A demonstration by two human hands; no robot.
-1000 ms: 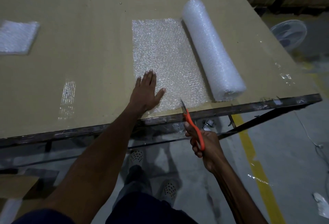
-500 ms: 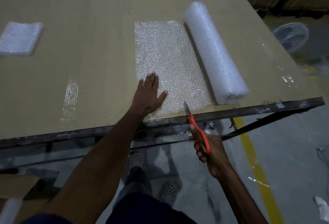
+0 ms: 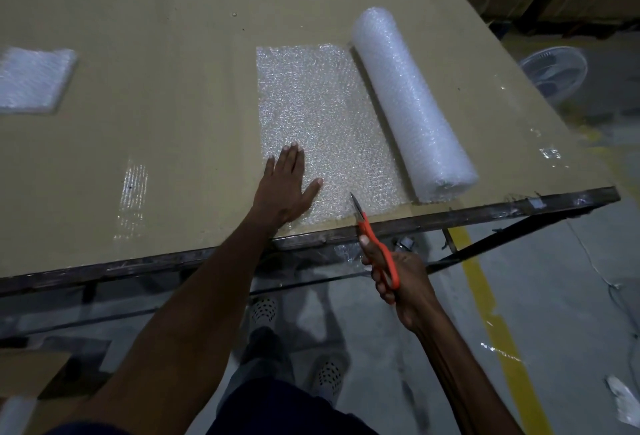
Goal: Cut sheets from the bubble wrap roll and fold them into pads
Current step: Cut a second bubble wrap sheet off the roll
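My scissors [image 3: 372, 237] have pushed further in since a second ago, blade tips now over the near edge of the sheet [image 3: 325, 123], my right hand [image 3: 398, 279] gripping the orange handles. My left hand [image 3: 285, 187] still presses flat on the sheet, unrolled beside the roll [image 3: 408, 102] on the table [image 3: 156, 54]. Whether the blades are parted is hard to tell. A pad [image 3: 33, 80] is cut off at the left edge.

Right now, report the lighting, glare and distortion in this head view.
Head view: dim, warm lighting; glare sparkles on the unrolled clear bubble wrap sheet and white bubble wrap roll; wide-angle distortion bows the tan table's dark near edge; the orange-handled scissors stay sharp.
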